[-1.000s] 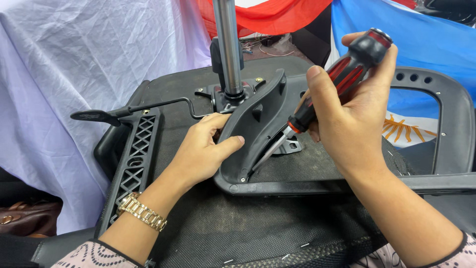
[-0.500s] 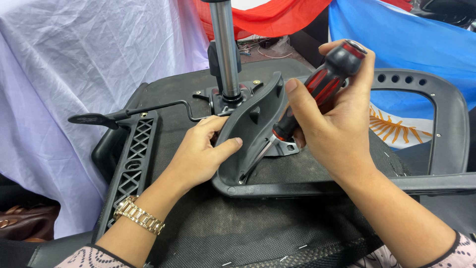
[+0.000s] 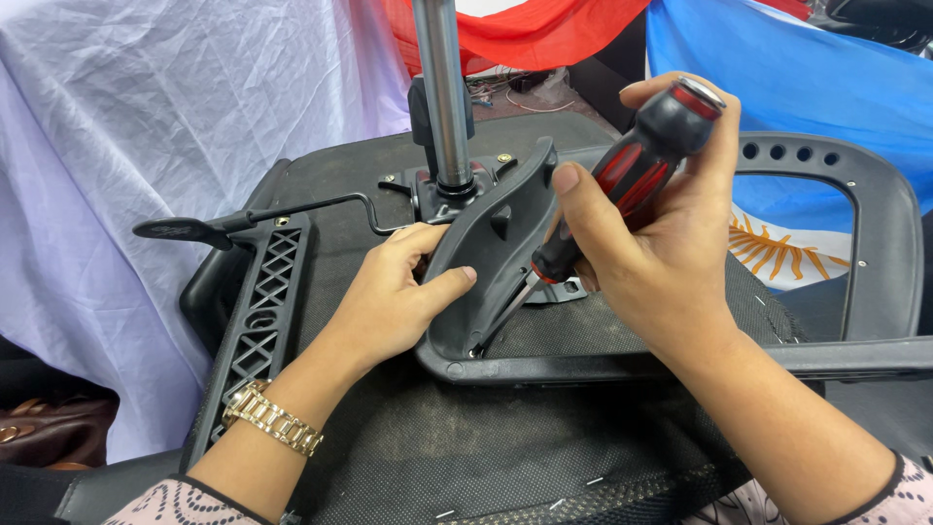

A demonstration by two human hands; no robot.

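Observation:
An upturned office chair seat (image 3: 340, 194) lies before me, black fabric underside up. My right hand (image 3: 661, 262) grips a red and black screwdriver (image 3: 632, 180), its tip down in the base of a black plastic armrest bracket (image 3: 496, 243). My left hand (image 3: 398, 301), a gold watch on its wrist, presses against that bracket's left side with the thumb on its inner face. The armrest loop (image 3: 875, 224) extends to the right.
A chrome gas-lift column (image 3: 442, 87) rises from the seat's mechanism plate. A black lever (image 3: 233, 224) and a lattice-pattern armrest bracket (image 3: 258, 321) sit on the left. White, red and blue cloths hang behind. A brown bag (image 3: 39, 437) lies at lower left.
The right hand and screwdriver have shifted slightly left and the handle has turned a little in the fingers. The left hand stays on the bracket.

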